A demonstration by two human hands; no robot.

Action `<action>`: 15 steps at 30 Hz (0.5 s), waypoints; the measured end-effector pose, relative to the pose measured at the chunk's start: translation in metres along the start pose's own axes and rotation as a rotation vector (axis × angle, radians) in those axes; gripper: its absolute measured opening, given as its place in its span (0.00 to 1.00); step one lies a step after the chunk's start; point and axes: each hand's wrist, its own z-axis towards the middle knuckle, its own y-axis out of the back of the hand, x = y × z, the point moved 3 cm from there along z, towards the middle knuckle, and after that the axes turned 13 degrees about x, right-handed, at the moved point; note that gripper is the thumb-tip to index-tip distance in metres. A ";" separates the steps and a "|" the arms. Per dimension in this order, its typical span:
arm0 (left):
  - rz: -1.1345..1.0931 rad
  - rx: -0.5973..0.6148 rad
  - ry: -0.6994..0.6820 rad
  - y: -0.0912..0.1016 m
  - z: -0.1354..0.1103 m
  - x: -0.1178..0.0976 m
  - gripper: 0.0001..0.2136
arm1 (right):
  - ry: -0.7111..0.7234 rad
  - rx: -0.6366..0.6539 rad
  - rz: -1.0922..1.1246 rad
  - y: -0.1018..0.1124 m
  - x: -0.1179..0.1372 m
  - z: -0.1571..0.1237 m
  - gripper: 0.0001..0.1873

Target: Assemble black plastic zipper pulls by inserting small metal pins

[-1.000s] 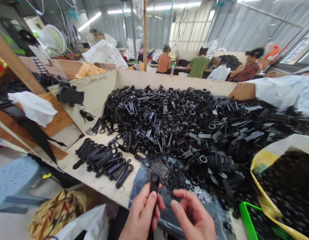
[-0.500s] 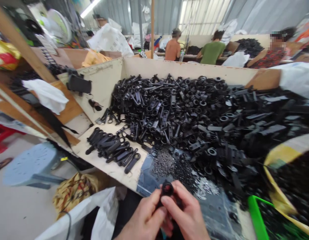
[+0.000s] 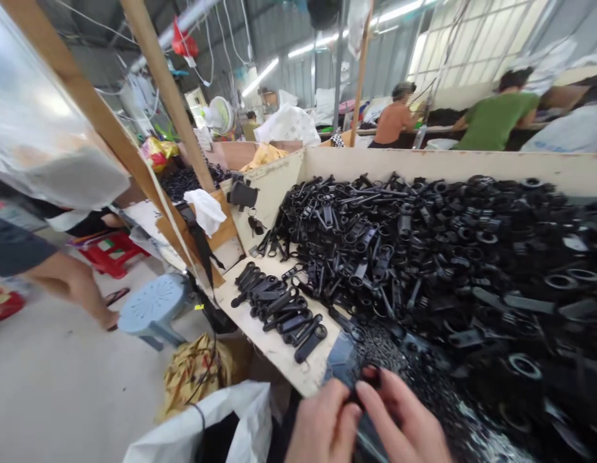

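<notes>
At the bottom of the head view, my left hand (image 3: 322, 421) and my right hand (image 3: 407, 418) are closed together around a small black plastic part (image 3: 370, 376) with a round end. My fingers cover most of it, so its full shape is hidden. Beyond them, small dark pieces (image 3: 380, 344) lie on a blue-grey sheet (image 3: 340, 360). To the left, several black ring-ended handles (image 3: 279, 305) lie in a row on the pale board. A large heap of similar black parts (image 3: 399, 225) fills the bin behind.
A pale panel (image 3: 424, 163) walls the bin's back. Wooden posts (image 3: 170, 96) rise at left. On the floor side are a blue stool (image 3: 156, 299), a red stool (image 3: 112, 254), a white sack (image 3: 240, 411) and a person's leg (image 3: 69, 283). Other people (image 3: 501, 112) sit at the back.
The camera has turned left, so the scene sits further right and the left floor with a person's leg shows. Both hands still hold the black part.
</notes>
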 end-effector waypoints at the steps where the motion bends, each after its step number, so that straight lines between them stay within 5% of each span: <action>1: 0.060 -0.028 -0.014 0.015 0.005 -0.002 0.13 | 0.034 0.091 -0.084 -0.003 0.005 0.014 0.20; 3: 0.283 -0.085 -0.002 0.050 0.017 -0.006 0.11 | 0.058 0.225 -0.359 -0.002 0.014 0.040 0.18; 7: 0.832 -0.302 -0.063 0.107 0.045 -0.007 0.11 | -0.064 0.196 -0.964 0.012 0.018 0.084 0.11; 15: 1.076 -0.366 -0.029 0.111 0.067 0.012 0.09 | -0.157 0.192 -1.166 0.007 0.018 0.107 0.02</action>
